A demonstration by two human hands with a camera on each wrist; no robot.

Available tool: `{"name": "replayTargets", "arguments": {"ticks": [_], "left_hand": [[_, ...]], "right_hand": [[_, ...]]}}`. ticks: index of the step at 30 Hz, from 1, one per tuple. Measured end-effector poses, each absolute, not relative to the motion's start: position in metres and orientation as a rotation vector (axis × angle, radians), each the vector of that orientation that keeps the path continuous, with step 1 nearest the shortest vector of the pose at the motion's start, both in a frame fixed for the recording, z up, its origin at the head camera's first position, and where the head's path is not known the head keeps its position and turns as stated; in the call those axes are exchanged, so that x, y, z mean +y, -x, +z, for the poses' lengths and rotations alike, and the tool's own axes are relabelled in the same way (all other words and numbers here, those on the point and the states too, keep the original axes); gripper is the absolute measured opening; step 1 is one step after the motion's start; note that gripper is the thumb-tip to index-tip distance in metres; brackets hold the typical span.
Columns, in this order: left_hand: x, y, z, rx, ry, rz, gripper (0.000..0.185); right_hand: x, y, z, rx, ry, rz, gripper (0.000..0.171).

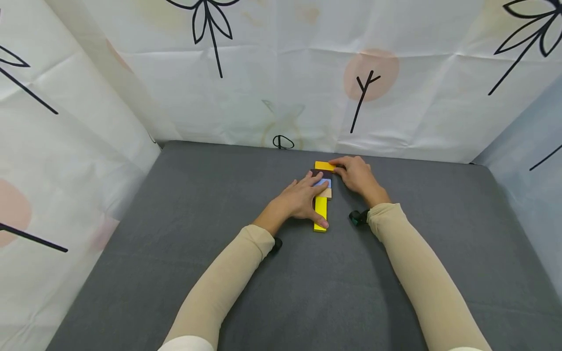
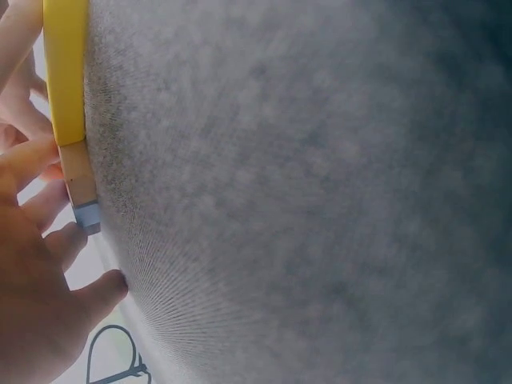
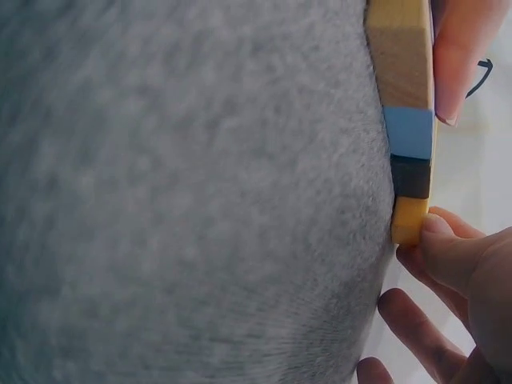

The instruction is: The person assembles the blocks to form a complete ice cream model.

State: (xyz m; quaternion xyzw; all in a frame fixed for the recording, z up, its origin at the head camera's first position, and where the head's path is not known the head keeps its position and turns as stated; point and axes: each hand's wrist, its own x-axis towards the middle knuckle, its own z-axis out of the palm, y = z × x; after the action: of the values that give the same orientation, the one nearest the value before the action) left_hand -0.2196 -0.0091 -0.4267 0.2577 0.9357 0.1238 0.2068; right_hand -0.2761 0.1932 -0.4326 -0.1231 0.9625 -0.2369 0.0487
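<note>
In the head view, a line of flat blocks lies on the table. From the far end come an orange-yellow block (image 1: 323,165), a dark block (image 1: 327,174), a light blue block (image 1: 326,183), a tan wooden block (image 1: 326,193) and a long bright yellow block (image 1: 321,209) pointing toward me. My left hand (image 1: 297,200) spreads over the line from the left and covers parts of it, its thumb on the long yellow block. From the right, my right hand (image 1: 357,176) pinches the right end of the orange-yellow block (image 3: 410,222) between thumb and finger. The neighbouring blocks touch one another.
A dark grey cloth covers the table (image 1: 210,204). Behind it hangs a white curtain (image 1: 281,87) with plant drawings, and more curtain closes the left and right sides. The blocks lie near the table's far edge.
</note>
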Motion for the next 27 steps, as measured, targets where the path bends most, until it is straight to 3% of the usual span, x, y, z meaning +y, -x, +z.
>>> {"name": "replayTargets", "arguments": {"ticks": [27], "left_hand": [[-0.0045,0.2189,-0.4178,2.567,-0.695,0.274,0.119]], "right_hand": [[0.1845,0.2726,-0.4309,2.950,0.400,-0.681,0.037]]}}
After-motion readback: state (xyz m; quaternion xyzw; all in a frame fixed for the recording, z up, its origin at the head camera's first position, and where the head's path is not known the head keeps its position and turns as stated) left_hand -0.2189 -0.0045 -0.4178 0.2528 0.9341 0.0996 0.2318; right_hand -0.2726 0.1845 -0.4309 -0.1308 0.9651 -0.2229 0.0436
